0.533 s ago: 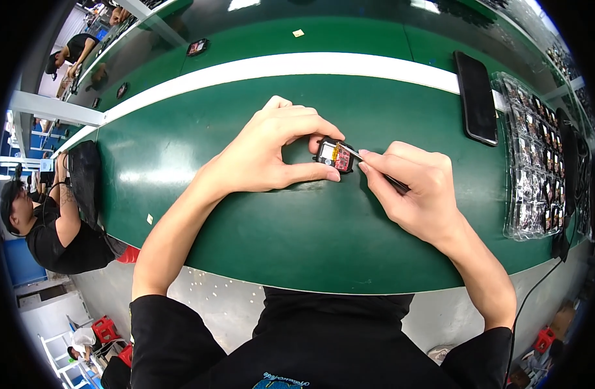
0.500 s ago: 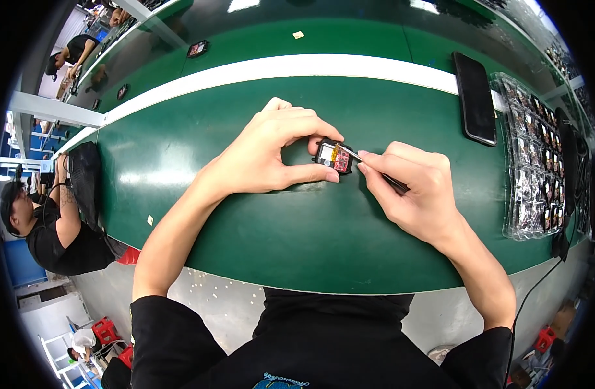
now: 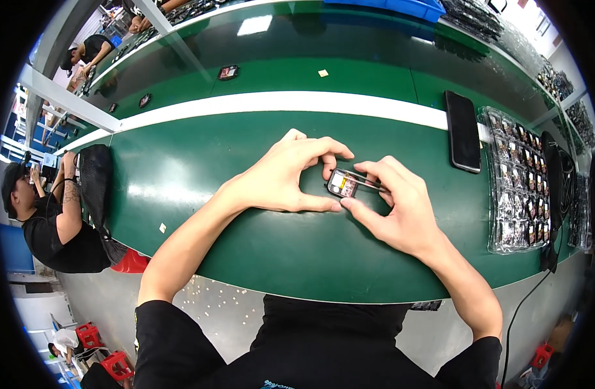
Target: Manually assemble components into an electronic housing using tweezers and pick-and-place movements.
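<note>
A small black watch-like case (image 3: 342, 184), with a white part, a yellow strip and a reddish circuit board inside, is between my hands above the green bench. My left hand (image 3: 281, 174) curves around its left side with thumb and index finger spread; a bent fingertip is close to the case's upper left corner. My right hand (image 3: 401, 204) holds thin metal tweezers (image 3: 370, 183), which lie across the upper right part of the case. The right thumb and index fingertip are at the case's lower and upper edges. Whether they press on it is hard to tell.
A black phone (image 3: 463, 131) lies at right, beside a clear plastic tray (image 3: 505, 230) of similar small units. A white strip (image 3: 284, 102) crosses the bench; beyond it lie several small cases (image 3: 228, 72). A blue bin (image 3: 401, 8) stands far back. A co-worker (image 3: 57, 214) sits at left.
The whole view has shifted downward. My left thumb and index finger have come away from the case's edges. My right thumb and index finger have moved onto its edges, tweezers tucked in the hand.
</note>
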Available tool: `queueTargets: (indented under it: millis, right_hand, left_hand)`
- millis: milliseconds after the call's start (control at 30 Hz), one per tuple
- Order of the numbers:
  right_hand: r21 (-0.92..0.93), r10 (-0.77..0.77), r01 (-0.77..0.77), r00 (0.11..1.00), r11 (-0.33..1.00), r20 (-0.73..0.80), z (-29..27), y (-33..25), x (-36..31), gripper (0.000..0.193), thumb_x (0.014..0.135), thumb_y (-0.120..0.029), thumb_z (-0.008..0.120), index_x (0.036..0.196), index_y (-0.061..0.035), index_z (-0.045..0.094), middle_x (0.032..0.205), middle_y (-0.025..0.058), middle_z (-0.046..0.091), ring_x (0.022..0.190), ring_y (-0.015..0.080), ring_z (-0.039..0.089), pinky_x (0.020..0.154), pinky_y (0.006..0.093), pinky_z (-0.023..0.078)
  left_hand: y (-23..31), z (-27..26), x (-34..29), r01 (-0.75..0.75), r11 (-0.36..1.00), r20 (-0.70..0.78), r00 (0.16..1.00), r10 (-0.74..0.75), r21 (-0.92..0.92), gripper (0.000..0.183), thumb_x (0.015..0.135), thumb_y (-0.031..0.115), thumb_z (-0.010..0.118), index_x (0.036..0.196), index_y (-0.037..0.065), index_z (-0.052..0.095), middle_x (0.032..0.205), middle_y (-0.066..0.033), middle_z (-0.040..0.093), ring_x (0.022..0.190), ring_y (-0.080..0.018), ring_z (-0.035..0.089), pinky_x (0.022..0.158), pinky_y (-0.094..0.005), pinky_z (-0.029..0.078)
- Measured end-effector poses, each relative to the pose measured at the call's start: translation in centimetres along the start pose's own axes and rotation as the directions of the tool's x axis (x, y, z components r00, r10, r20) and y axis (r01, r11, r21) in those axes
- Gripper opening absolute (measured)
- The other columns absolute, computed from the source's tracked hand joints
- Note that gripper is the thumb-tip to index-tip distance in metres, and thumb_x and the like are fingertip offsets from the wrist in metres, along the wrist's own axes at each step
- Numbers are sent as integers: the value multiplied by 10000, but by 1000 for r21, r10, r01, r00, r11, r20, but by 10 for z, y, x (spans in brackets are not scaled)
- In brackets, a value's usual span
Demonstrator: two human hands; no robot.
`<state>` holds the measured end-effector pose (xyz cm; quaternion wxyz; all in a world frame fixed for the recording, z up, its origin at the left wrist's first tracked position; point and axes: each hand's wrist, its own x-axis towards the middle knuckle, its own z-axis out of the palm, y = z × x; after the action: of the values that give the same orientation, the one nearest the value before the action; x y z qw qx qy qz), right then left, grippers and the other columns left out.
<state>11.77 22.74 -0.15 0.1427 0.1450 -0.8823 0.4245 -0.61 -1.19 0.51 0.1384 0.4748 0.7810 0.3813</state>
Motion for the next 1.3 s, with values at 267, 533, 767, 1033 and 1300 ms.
queueTargets:
  millis: [267, 533, 767, 1033, 1300]
  right_hand:
    - [-64, 70, -66, 996, 996, 63, -2, -4, -2, 457, 840, -223, 920, 1205, -18, 738, 1012, 112, 716, 884, 293, 786, 757, 421, 639]
    - [-138, 81, -87, 995, 987, -53, -45, -8, -10, 415, 840, -293, 896, 1128, -51, 719, 1025, 120, 695, 847, 320, 751, 745, 464, 601]
    - [-365, 59, -242, 893, 899, -446, -156, 35, 0, 420, 810, -297, 925, 1075, -25, 747, 917, 111, 736, 834, 270, 759, 758, 412, 602]
    - [-424, 378, -684, 702, 594, -604, -269, 120, 3, 515, 775, -471, 903, 992, -7, 858, 928, 208, 838, 941, 375, 830, 919, 479, 635]
    - [-205, 391, -564, 749, 800, -535, -259, 103, 6, 532, 941, -430, 890, 1126, 65, 829, 929, 185, 847, 885, 230, 826, 833, 377, 619]
  left_hand:
    - [6, -5, -1, -67, 996, 48, 996, 70, -53, 657, 810, 139, 919, 1433, 131, 709, 1030, 30, 741, 833, -138, 491, 984, -356, 420]
    - [-34, -35, -1, 73, 926, -387, 918, 83, 371, 469, 904, 159, 898, 1327, 41, 731, 1304, -132, 716, 1173, -318, 671, 1045, -433, 534]
    - [-117, -96, 3, 503, 703, -612, 781, -122, 503, 662, 992, 406, 832, 1532, 85, 622, 1609, -150, 570, 1487, -363, 529, 1184, -529, 442]
    - [-153, -116, 28, 458, 818, -584, 789, -192, 349, 423, 1010, 162, 812, 1397, 55, 678, 1249, -153, 693, 1219, -359, 655, 1070, -468, 528]
    - [-104, -86, 27, 197, 879, -447, 894, 21, 435, 521, 987, 63, 813, 1470, 39, 620, 1227, -163, 670, 1129, -350, 654, 1050, -438, 522]
